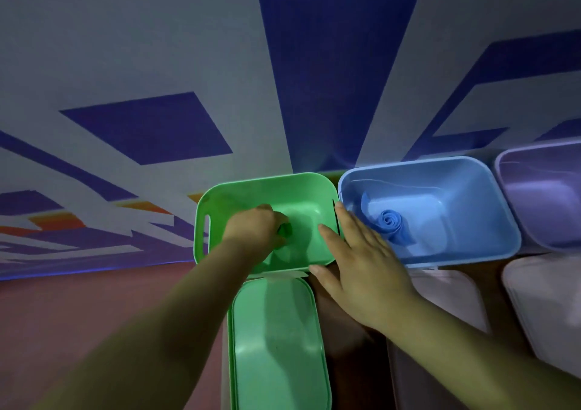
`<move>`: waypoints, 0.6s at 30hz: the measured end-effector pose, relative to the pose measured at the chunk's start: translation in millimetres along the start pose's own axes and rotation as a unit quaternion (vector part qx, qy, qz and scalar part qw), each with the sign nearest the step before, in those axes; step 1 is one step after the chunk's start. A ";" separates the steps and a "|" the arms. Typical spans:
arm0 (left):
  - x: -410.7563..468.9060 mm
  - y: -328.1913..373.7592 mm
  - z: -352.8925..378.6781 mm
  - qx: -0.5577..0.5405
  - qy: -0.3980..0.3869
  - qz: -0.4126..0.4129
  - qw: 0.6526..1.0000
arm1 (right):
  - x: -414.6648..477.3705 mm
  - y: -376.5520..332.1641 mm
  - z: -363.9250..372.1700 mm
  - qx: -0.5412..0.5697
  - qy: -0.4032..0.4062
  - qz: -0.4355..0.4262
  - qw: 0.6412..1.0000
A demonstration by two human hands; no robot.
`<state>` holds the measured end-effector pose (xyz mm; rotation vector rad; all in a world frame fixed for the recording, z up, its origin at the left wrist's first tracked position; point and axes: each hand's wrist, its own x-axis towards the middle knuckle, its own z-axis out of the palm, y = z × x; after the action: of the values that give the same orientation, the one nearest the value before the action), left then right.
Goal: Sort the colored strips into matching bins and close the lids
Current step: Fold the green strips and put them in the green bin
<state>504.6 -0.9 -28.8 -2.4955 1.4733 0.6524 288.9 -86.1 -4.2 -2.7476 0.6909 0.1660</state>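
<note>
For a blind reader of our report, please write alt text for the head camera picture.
The left hand holds a green strip inside the green bin; the right hand lies flat at its right rim. Right of it, a blue bin holds a rolled blue strip, beside a purple bin. The green lid is open.

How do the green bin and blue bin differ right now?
The green bin has the left hand inside, gripping a green strip; the blue bin has no hand in it. The blue bin's rolled blue strip lies loose; the green bin's is held. Both stand open, side by side.
</note>
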 end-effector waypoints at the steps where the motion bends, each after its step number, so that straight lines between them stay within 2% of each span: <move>1: 0.7 -0.2 0.7 0.002 -0.003 0.003 1.000 | -0.2 0.2 1.3 -0.003 0.002 0.000 1.000; 6: -5.0 -4.2 -0.8 -0.019 -0.013 -0.009 1.000 | -0.7 0.2 1.5 0.012 0.000 -0.002 1.000; 9: -19.1 -0.8 -8.7 -0.098 0.004 -0.041 0.994 | -4.4 1.6 -1.9 0.018 -0.009 0.002 1.000; 15: -83.3 14.7 -22.8 -0.139 0.101 -0.090 0.981 | -27.2 -1.1 -21.4 0.016 -0.017 0.027 0.999; 18: -126.3 30.2 -17.0 -0.116 0.131 -0.102 0.979 | -51.1 -3.4 -30.2 0.007 -0.029 0.038 0.999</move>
<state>430.8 77.8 45.4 -2.9605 1.2540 0.4985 246.8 -70.2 34.7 -2.6934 0.7774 0.2545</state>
